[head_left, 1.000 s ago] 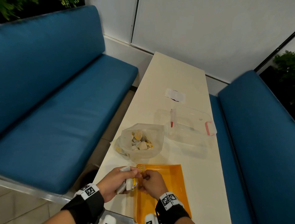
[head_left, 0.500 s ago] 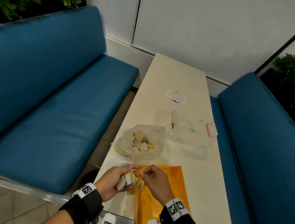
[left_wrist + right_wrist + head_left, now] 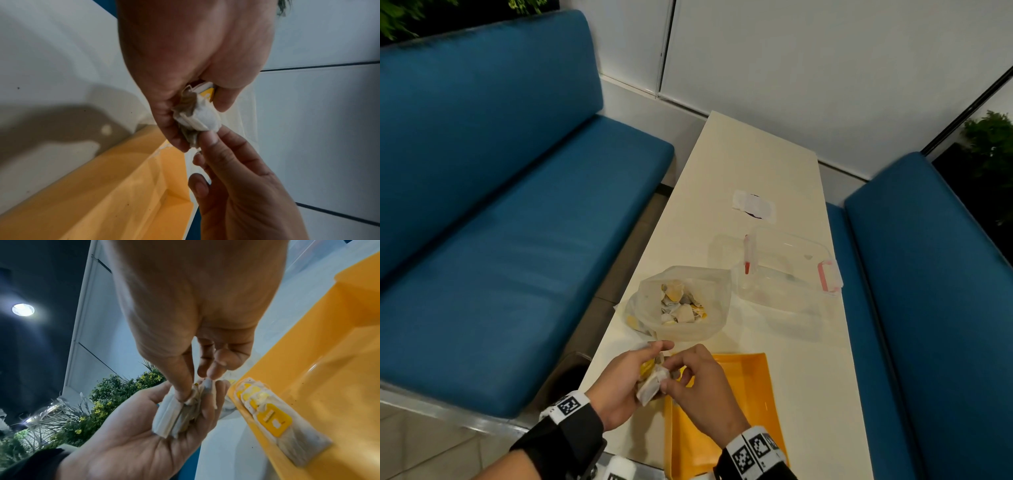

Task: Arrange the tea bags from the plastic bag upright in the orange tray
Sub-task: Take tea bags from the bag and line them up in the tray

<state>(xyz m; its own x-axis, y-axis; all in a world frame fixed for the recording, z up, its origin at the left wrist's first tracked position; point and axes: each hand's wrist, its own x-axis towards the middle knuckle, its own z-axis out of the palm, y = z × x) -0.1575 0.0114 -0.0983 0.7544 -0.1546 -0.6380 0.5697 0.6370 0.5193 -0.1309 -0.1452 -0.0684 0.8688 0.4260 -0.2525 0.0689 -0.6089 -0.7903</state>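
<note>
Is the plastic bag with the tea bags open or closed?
Open. The plastic bag has its mouth spread wide on the table, so the head view looks straight down at loose tea bags inside.

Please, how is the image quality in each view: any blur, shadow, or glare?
Head view: sharp, wide-angle bending, blue benches dim. Left wrist view: soft, with a dark shadow on the table beside the orange tray. Right wrist view: ceiling lamp glares; palm looms large and blurred.

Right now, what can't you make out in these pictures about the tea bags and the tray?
- Head view: the right hand covers the orange tray corner where placed bags stand.
- How many tea bags the left hand holds: the bunch overlaps, fingers cover it.
- Plastic bag: contents too small to count.
</note>
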